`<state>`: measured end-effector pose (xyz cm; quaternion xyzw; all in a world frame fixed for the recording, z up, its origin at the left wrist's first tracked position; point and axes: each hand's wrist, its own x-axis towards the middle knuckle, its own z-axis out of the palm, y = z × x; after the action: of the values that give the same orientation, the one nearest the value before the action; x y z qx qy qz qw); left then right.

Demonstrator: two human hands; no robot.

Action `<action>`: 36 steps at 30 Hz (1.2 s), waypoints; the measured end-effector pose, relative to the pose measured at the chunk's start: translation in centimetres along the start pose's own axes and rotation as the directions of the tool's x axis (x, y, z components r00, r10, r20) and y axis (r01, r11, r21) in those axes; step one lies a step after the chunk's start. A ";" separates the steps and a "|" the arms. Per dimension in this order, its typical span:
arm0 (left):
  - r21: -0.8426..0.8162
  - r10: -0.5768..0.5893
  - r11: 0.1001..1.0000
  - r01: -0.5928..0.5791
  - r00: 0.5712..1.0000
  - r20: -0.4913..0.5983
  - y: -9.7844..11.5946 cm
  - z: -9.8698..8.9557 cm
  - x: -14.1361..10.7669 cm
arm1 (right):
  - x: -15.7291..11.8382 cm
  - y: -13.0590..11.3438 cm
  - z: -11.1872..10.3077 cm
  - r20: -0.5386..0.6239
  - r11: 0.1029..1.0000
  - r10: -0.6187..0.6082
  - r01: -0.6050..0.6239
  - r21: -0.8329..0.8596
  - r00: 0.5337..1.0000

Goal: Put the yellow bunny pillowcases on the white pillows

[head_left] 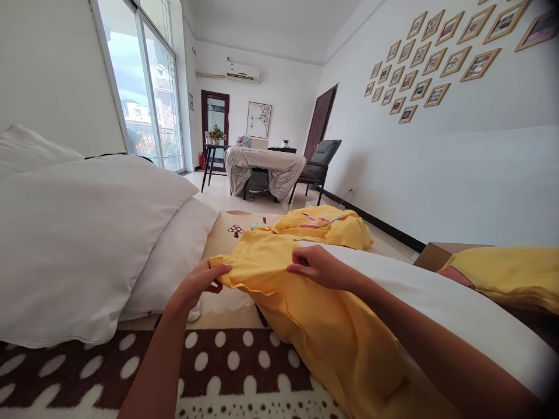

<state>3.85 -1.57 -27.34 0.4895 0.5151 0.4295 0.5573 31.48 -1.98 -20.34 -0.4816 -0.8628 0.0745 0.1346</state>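
A yellow fabric cover (271, 262) stretches between my hands over part of a long white cushion-like piece of bedding (419, 279), then drapes toward me. My left hand (198, 285) pinches its left corner, thumb on top and fingers underneath. Closed on the upper side of the fabric is my right hand (317, 265), its thumb and bent index finger gripping near the white bedding. Beyond the hands, more yellow fabric (325, 227) with a pink print lies bunched up. The white bedding's far end is hidden under the yellow.
Large white pillows (82, 244) are piled on the left. Beneath lies a brown blanket (222, 355) with white spots. At the right, yellow cloth (515, 273) rests by a cardboard box (432, 253). A covered table (264, 160) and a dark chair (321, 166) stand farther back.
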 end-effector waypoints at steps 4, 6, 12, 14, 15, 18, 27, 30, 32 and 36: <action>-0.246 -0.060 0.968 0.048 0.997 -0.043 -1.2 0.2 1.3 | 0.7 0.2 2.3 -0.093 0.952 0.044 -0.070 -0.297 0.995; -0.340 -0.086 0.938 0.064 0.995 -0.048 -1.6 0.3 1.9 | 0.8 0.3 3.6 -0.091 0.922 0.026 -0.059 -0.382 0.996; -0.674 -0.149 0.735 0.075 0.987 -0.052 -1.4 0.9 2.8 | -2.4 -1.5 5.3 -0.205 0.856 -0.174 0.045 -0.515 0.963; -0.748 -0.137 0.662 0.041 0.988 -0.068 -0.9 1.0 2.8 | -4.3 -2.0 5.7 -0.211 0.800 -0.235 0.066 -0.596 0.949; -0.776 -0.132 0.630 0.024 0.988 -0.077 -0.7 0.9 2.7 | -5.1 -2.0 5.8 -0.217 0.769 -0.244 0.052 -0.638 0.945; -0.830 -0.130 0.558 0.001 0.988 -0.086 0.0 0.8 2.5 | -7.0 -0.4 6.0 -0.280 0.704 -0.207 -0.056 -0.708 0.937; -0.871 -0.125 0.491 0.010 0.990 -0.059 0.6 0.9 2.1 | -8.8 5.2 3.6 -0.097 0.867 -0.384 0.322 -0.380 0.918; -0.834 -0.104 0.551 0.023 0.994 -0.041 0.3 0.6 2.0 | -9.1 5.0 1.8 -0.080 0.927 -0.298 0.268 -0.261 0.951; -0.788 -0.099 0.616 0.022 0.994 -0.050 -0.1 0.3 2.2 | -9.3 4.7 0.7 -0.066 0.942 -0.256 0.234 -0.243 0.964; -0.734 -0.108 0.679 0.035 0.993 -0.053 -1.1 -0.3 2.9 | -9.8 3.5 -1.0 -0.007 0.906 -0.292 0.274 -0.321 0.956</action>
<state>3.82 1.16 -28.89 0.1856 0.3447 0.5993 0.6983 39.51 -8.54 -21.83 -0.3685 -0.9201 -0.0986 0.0886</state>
